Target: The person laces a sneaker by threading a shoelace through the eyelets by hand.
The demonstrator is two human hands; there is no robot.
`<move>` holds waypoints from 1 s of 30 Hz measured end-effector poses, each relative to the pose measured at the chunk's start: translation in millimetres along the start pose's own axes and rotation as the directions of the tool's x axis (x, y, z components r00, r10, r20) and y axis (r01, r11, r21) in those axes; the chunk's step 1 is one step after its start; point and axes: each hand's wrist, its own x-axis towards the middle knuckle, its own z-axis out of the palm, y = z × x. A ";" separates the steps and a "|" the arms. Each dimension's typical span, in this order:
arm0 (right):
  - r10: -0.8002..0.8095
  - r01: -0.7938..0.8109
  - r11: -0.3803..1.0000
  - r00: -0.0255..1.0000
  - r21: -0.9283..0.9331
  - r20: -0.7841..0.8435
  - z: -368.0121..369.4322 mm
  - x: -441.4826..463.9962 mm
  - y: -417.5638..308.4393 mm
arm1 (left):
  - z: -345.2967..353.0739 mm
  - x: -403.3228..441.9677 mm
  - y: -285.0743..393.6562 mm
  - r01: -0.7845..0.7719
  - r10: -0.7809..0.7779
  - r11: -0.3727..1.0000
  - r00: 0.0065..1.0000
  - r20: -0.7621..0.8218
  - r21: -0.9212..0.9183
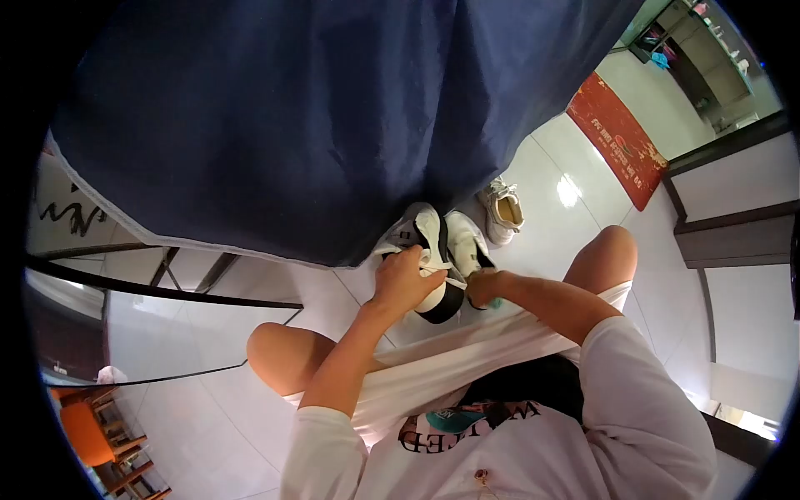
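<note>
My left hand (pixel 402 282) is closed around the side of a white shoe (pixel 430 237) with black parts, which is tilted. Beside it, a second white shoe (pixel 461 237) stands on the floor, its heel end next to my right hand (pixel 481 287). My right hand is closed, and a small pale green thing (pixel 495 303) shows at its lower edge; its kind is not clear. Farther off is a beige sneaker (pixel 502 212) with laces, which neither hand touches. The fingertips of my right hand are partly hidden.
A large dark blue cloth (pixel 275 125) hangs in front, over the far ends of the shoes. A red mat (pixel 617 137) lies on the tiled floor (pixel 542 208) at upper right. Cabinets (pixel 737 225) stand at the right, an orange chair (pixel 86 429) at lower left.
</note>
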 end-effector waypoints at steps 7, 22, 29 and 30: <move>-0.176 0.109 0.952 0.959 0.285 0.222 177.8 116.9 -17.7 | 9.6 -9.9 -1.2 0.023 -0.025 0.999 0.997 -0.071 -0.027; -0.111 0.020 0.946 0.958 0.325 0.265 104.3 -5.2 -29.7 | 29.8 -48.7 55.4 0.052 -0.064 0.996 0.986 -0.157 -0.077; -0.051 0.158 0.938 0.943 0.309 -0.329 52.5 -43.7 21.3 | 68.5 -67.3 38.7 -0.016 0.033 0.995 0.984 -0.172 0.103; -0.047 0.157 0.939 0.940 0.306 -0.339 50.9 -51.4 24.1 | 74.6 -71.0 38.0 -0.011 0.028 0.991 0.992 -0.124 0.135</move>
